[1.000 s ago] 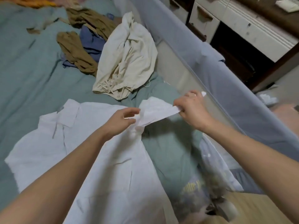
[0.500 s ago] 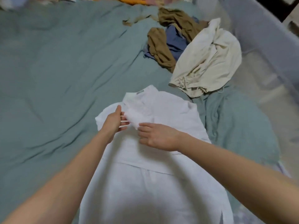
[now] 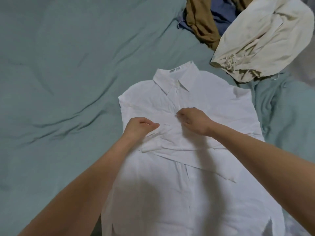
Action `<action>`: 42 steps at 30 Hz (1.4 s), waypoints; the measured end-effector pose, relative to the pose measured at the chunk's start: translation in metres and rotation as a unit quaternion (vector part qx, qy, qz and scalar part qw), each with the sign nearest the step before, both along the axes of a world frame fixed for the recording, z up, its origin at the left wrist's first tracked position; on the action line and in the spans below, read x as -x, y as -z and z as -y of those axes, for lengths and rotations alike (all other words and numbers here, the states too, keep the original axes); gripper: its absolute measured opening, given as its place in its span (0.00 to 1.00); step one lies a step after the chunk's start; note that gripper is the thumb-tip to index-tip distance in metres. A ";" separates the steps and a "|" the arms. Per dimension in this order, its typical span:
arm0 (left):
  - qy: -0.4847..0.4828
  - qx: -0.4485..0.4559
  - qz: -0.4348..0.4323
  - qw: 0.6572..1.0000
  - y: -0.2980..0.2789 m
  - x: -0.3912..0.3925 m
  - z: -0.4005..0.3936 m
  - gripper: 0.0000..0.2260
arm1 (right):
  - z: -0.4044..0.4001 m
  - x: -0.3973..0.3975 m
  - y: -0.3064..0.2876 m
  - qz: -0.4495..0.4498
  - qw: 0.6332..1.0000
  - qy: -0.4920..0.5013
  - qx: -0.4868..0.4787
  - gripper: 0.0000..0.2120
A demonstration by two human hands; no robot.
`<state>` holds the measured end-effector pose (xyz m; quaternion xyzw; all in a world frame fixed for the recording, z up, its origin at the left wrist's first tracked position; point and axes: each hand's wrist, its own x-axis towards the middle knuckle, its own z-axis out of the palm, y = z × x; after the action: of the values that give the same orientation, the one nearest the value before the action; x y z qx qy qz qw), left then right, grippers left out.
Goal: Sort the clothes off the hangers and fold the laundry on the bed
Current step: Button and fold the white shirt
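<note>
White collared shirt (image 3: 196, 103) is laid front-up on the green bedsheet (image 3: 68, 65), a folded-in sleeve (image 3: 163, 138) is pinched by the left hand (image 3: 139, 126) and placket fabric by the right hand (image 3: 194, 120); if released unevenly, the crossed sleeves could slide and bunch.

shirt (image 3: 196, 176) on bed (image 3: 59, 82); clothes pile (image 3: 247, 34) behind-right

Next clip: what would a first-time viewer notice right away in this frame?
A white collared shirt lies spread front-up on the green bedsheet, filling the centre. On its chest, the left hand pinches a folded-in sleeve while the right hand rests with curled fingers near the placket. At upper right sits an unfolded heap: a cream garment over brown and blue clothes.
</note>
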<state>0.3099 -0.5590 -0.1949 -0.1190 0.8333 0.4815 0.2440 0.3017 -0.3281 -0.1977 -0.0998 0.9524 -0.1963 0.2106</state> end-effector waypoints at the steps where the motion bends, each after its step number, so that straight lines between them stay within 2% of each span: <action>1: 0.005 -0.011 -0.002 1.000 0.000 -0.005 0.007 0.05 | 0.003 0.000 0.000 -0.006 1.000 -0.015 -0.023 0.17; 4: -0.028 -0.036 -0.040 0.998 -0.003 -0.017 0.027 0.05 | 0.011 0.001 -0.002 -0.011 0.998 -0.024 -0.060 0.11; 6: -0.050 -0.038 -0.066 0.996 -0.003 -0.021 0.036 0.03 | 0.015 0.003 -0.005 -0.049 0.997 -0.008 -0.062 0.07; 9: -0.052 -0.019 -0.051 0.997 0.003 -0.029 0.039 0.04 | 0.013 0.001 -0.005 -0.110 0.993 0.025 -0.042 0.06; 12: -0.036 -0.034 -0.039 0.998 0.009 -0.039 0.039 0.04 | 0.008 -0.005 0.000 -0.133 0.990 0.018 -0.033 0.06; 15: -0.050 -0.035 -0.096 0.994 0.008 -0.041 0.042 0.15 | 0.016 -0.011 -0.002 -0.158 0.987 -0.028 0.016 0.06; 17: -0.078 -0.111 -0.080 0.988 0.000 -0.038 0.041 0.14 | 0.030 -0.018 -0.011 -0.180 0.980 -0.045 0.071 0.08; 20: -0.126 -0.240 0.008 0.962 -0.014 -0.034 0.039 0.09 | 0.057 -0.037 -0.025 -0.192 0.968 -0.056 0.152 0.08; 23: -0.108 -0.276 0.062 0.953 -0.021 -0.032 0.038 0.08 | 0.078 -0.057 -0.027 -0.155 0.967 -0.115 0.168 0.13; 25: -0.103 -0.271 0.065 0.955 -0.022 -0.030 0.039 0.08 | 0.084 -0.058 -0.024 -0.124 0.973 -0.116 0.155 0.15; 29: -0.105 -0.225 0.045 0.968 -0.018 -0.022 0.045 0.07 | 0.080 -0.044 -0.025 -0.100 0.981 -0.095 0.137 0.05; 33: -0.001 -0.159 0.040 0.986 -0.010 -0.023 0.051 0.04 | 0.073 -0.036 -0.034 -0.004 0.971 -0.053 0.235 0.01; 35: 0.023 -0.118 -0.007 0.993 -0.007 -0.024 0.054 0.06 | 0.074 -0.032 -0.036 0.070 0.961 -0.041 0.263 0.03; 38: 0.039 -0.077 -0.104 0.991 0.000 -0.021 0.062 0.11 | 0.075 -0.027 -0.037 0.188 0.943 -0.036 0.274 0.11; 40: 0.063 -0.061 -0.134 0.987 0.004 -0.020 0.069 0.16 | 0.077 -0.022 -0.034 0.169 0.934 0.027 0.312 0.14; 42: 0.072 -0.054 -0.134 0.987 0.007 -0.020 0.074 0.23 | 0.078 -0.016 -0.028 0.080 0.942 0.101 0.310 0.16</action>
<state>0.3298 -0.6333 -0.2015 0.0205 0.8379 0.5182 0.1702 0.3173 -0.4062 -0.1694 -0.0477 0.8295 -0.5092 0.2244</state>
